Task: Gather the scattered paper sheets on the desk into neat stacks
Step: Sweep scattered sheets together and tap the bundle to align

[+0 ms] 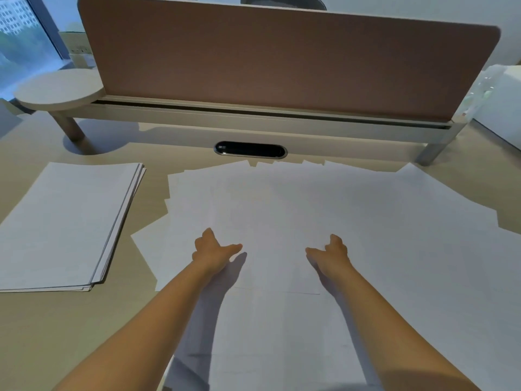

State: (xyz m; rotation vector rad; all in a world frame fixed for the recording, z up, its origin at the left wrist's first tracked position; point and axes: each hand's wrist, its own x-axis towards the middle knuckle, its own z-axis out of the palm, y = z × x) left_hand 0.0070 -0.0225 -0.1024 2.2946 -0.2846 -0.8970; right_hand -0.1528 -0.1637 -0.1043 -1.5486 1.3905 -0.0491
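A squared-up stack of white paper sheets (64, 221) lies on the left of the beige table (42, 334), apart from the wide spread of loose overlapping white sheets (366, 221) covering the middle and right. The left hand (211, 253) and right hand (332, 253) rest on that spread. Behind it sits an oval black cable port (251, 149), then the upright brown fabric divider panel (282, 60). A round pale side shelf (59, 88) stands at far left.

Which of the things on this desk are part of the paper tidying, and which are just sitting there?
Part of the job:
scattered paper sheets
neat stack of paper
left hand
right hand

Just there:
brown divider panel
round side shelf
black cable port
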